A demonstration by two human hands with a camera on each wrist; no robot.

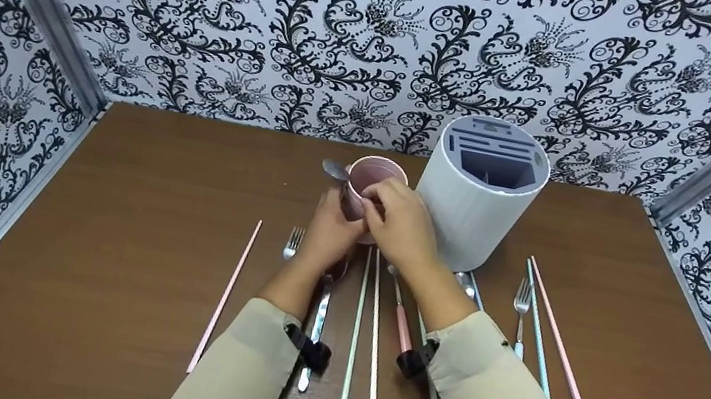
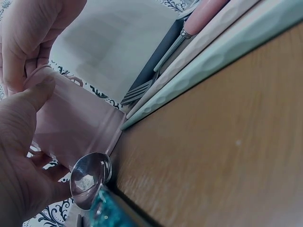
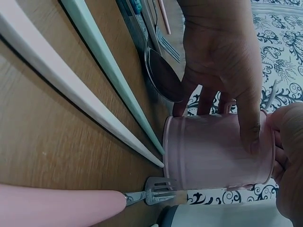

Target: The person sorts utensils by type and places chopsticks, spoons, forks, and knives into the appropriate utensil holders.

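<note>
- On my head feed, the pink cup (image 1: pixel 375 169) stands upright on the desk (image 1: pixel 138 227), just left of the white utensil holder (image 1: pixel 462 215).
- I see the left hand (image 1: pixel 332 230) wrapped round the cup's near left side, its thumb along the outer wall and its other fingers curled about it.
- The right hand (image 1: pixel 403 226) is bent over the cup's mouth; I read its fingers as pinching the rim.
- A spoon head (image 1: pixel 335 169) pokes out past the left rim; from here I cannot tell what holds its handle.
- In my left wrist view, another spoon (image 2: pixel 91 177), teal-handled, lies close to the cup's base.
- A green chopstick (image 1: pixel 354 345) and a pale pink chopstick (image 1: pixel 374 349) run from near the cup toward the person, with a pink-handled fork (image 1: pixel 403 329) to their right.
- Farther right I have a blue-handled fork (image 1: pixel 523 298) beside a blue chopstick (image 1: pixel 538 334).
</note>
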